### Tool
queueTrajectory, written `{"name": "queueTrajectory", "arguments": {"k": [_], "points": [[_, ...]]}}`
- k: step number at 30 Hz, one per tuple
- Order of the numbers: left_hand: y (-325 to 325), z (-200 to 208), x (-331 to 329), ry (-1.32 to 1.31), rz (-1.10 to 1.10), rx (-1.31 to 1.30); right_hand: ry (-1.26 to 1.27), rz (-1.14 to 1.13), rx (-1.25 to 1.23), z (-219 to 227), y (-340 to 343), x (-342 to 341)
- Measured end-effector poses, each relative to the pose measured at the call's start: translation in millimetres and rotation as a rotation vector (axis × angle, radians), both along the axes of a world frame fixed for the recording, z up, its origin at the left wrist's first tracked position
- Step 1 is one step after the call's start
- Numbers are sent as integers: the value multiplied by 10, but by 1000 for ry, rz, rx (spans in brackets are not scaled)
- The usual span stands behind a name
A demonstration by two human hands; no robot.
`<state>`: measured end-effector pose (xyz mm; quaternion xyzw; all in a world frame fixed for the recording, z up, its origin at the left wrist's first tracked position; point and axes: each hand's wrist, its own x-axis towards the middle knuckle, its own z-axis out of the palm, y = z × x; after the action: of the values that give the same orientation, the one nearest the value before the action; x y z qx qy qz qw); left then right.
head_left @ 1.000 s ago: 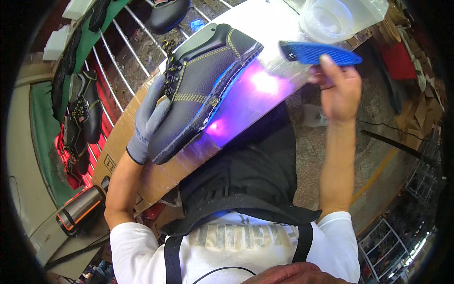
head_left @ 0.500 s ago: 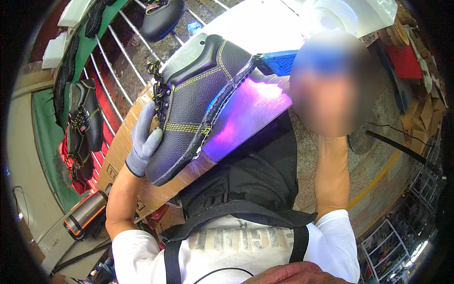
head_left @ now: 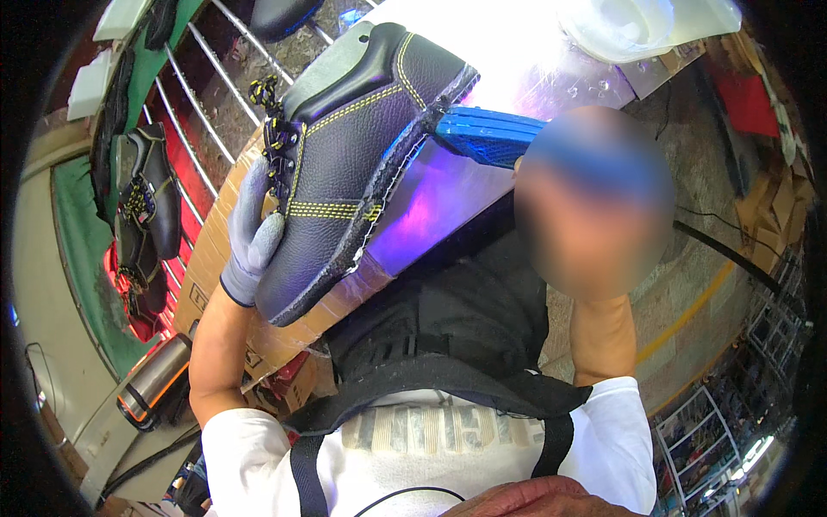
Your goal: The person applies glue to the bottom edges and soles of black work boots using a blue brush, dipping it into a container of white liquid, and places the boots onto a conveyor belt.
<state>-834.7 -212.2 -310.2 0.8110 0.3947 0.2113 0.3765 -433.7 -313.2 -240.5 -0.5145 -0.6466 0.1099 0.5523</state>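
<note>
My left hand [head_left: 250,233], in a pale grey glove, grips a black leather work shoe [head_left: 345,146] by its laced side. The shoe is tilted, toe toward me, with yellow stitching and black-and-yellow laces. A whitish, rough band runs along its lower edge, where a sole would sit. From the right, my right hand [head_left: 594,207], largely blurred, holds a blue brush [head_left: 491,135]. The brush's dark end meets the shoe's lower edge near the heel. One fingertip shows at the handle; the other fingers are hidden in the blur.
A white translucent tub [head_left: 616,30] stands on the brightly lit metal table [head_left: 517,77]. Flattened cardboard [head_left: 220,267] lies along the near left edge. Metal rack bars [head_left: 202,99] hold more black shoes [head_left: 151,194]. A steel flask [head_left: 155,383] is at lower left.
The brush has moved left and down along the shoe's lower edge, away from the heel end. The shoe and my left hand have shifted slightly up and left.
</note>
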Motion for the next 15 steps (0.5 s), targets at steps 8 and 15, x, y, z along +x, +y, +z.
{"name": "queueTrajectory", "arguments": {"k": [8, 15], "points": [[-44, 89, 66, -59, 15, -67, -106, -50, 24, -4, -68, -254], [-26, 199, 131, -20, 12, -80, -135, -72, 40, 26, -71, -323]]}}
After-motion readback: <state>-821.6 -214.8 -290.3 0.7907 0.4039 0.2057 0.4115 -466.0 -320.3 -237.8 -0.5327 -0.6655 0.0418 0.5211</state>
